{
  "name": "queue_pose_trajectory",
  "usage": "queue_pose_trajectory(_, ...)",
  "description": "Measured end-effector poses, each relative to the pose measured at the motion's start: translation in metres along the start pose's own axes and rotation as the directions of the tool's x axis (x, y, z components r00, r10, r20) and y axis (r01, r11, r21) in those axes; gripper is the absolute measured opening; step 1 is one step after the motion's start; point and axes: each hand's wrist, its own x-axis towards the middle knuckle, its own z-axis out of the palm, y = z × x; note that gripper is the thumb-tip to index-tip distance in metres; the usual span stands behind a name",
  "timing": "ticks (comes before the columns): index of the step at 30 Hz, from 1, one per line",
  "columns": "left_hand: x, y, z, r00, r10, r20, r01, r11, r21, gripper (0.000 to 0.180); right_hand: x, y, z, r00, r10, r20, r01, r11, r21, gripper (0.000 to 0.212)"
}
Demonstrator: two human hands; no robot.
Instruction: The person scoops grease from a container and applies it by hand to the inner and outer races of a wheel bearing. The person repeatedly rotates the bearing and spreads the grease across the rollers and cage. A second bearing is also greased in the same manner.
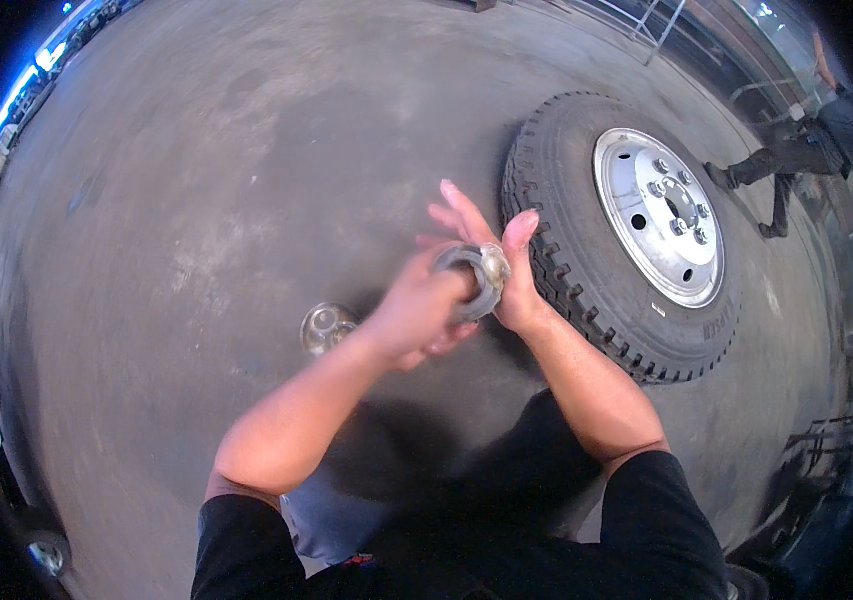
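the left hand (425, 305), blurred, is closed around a dull grey metal ring (490, 297), its fingers passing into the ring's opening. the ring is held in the air in front of the person, tilted, with its far edge up against the right hand (517, 285). the right hand is open, palm turned toward the ring, fingers stretched out and thumb raised. a pale, shiny lump of grease-like stuff (495, 262) sits between the ring and the right palm, touching both. both forearms are bare below the short black sleeves (662, 510).

on the concrete floor (197, 200), just left of the left hand in the view, lies a round, shiny, clear or metallic dish-like thing (327, 328) with rounded shapes inside; its exact kind cannot be told, and the left wrist is near it. to the right of the hands a large black tire (572, 230) with chunky tread lies on the floor, fitted with a silver wheel rim (637, 235) that carries a circle of nuts around a central hole. beyond the tire, toward the upper right, another person (797, 155) in dark clothes stands with legs apart. metal railings (652, 25) show near the top edge, and part of a vehicle wheel (49, 552) shows at the lower left.
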Motion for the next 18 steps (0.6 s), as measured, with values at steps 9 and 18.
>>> queue_pose_trajectory(9,0.014,-0.034,-0.012,0.739,0.674,0.006,-0.535,0.580,0.614,0.028,0.002,-0.022,0.032,0.872,-0.217,-0.438,0.299,0.946,0.128,0.102)
queue_pose_trajectory(18,0.005,-0.032,-0.014,0.843,0.516,0.153,-0.472,0.572,0.671,0.027,0.005,-0.027,0.020,0.900,0.262,-0.349,-0.152,0.937,0.313,0.080)
